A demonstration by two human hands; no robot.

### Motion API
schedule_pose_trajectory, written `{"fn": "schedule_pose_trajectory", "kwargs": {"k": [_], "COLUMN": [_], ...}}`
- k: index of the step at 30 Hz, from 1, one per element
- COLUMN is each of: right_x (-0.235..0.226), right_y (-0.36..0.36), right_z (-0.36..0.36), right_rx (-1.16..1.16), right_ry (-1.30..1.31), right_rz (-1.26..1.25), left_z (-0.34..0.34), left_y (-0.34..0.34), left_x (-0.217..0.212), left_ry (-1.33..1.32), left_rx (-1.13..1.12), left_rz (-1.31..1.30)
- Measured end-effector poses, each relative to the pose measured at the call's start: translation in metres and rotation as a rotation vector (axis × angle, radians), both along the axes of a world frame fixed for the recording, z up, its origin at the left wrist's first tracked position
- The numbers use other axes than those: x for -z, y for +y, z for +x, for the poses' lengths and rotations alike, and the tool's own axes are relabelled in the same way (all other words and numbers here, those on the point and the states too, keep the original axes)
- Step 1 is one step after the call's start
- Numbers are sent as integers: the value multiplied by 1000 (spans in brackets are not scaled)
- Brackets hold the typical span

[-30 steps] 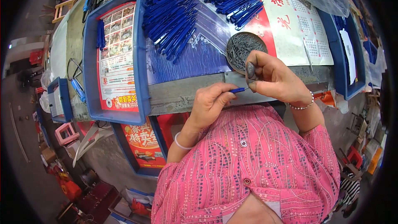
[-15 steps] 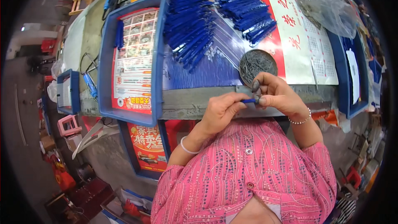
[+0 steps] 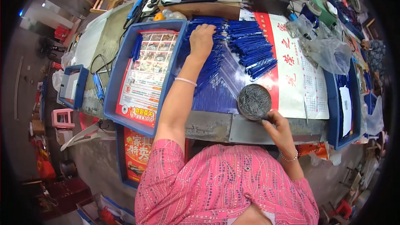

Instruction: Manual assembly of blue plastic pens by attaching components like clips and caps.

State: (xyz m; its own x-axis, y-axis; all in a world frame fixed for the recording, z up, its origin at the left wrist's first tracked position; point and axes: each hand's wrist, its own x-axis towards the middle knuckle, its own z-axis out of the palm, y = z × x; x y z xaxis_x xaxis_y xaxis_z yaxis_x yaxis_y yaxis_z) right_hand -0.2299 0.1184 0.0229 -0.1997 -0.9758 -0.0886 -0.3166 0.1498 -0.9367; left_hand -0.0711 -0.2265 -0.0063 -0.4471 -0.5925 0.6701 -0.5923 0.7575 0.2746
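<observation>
My left hand (image 3: 202,41) reaches over the far part of the left pile of slim blue pieces (image 3: 208,68). Its fingers bend down onto the pile, and their tips are hidden, so a grip cannot be made out. Close to the bench's front edge, my right hand (image 3: 280,130) is beside a round tin (image 3: 240,110) filled with thin grey metal pins (image 3: 255,100). Thumb and forefinger come together by the tin's near rim; whatever is between them is too small to name. A second pile of blue pieces (image 3: 252,48) lies to the right.
A blue tray (image 3: 109,104) with printed paper and a few blue pieces (image 3: 136,48) stands left. Another blue tray (image 3: 353,135) is at right, near a clear plastic bag (image 3: 333,54). A calendar sheet (image 3: 293,85) covers the bench's right part. Boxes and cables crowd the back.
My hands have parted from the small blue piece they held together. The left has moved up to the left pile, the right down beside the tin. The view has tilted toward the bench's far side.
</observation>
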Motion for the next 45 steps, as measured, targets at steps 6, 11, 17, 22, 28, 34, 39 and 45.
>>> {"fn": "schedule_pose_trajectory", "kwargs": {"k": [6,11,17,22,28,34,39,45], "right_x": [3,3,16,34,48,14,-15,-13], "right_y": [10,6,1,11,19,-28,-125,-247], "right_z": [-7,-10,-2,-6,-3,-7,-1,-12], "right_rx": [22,2,91,247,246,152,-88,-11], "right_ry": [-52,12,13,310,277,76,11,-292], "right_rz": [63,53,-16,-204,-224,-154,-162,40], "left_z": [-4,-5,8,32,121,86,35,24], "left_y": [-19,-16,-10,-14,-20,21,8,-2], "left_x": [23,24,7,-71,-76,-71,-28,-7], "left_ry": [-183,-253,-209,-56,-48,73,-386,-579], "left_rx": [-9,-12,-28,-7,-65,136,179,67], "left_rz": [-9,9,69,64,213,386,323,337]}}
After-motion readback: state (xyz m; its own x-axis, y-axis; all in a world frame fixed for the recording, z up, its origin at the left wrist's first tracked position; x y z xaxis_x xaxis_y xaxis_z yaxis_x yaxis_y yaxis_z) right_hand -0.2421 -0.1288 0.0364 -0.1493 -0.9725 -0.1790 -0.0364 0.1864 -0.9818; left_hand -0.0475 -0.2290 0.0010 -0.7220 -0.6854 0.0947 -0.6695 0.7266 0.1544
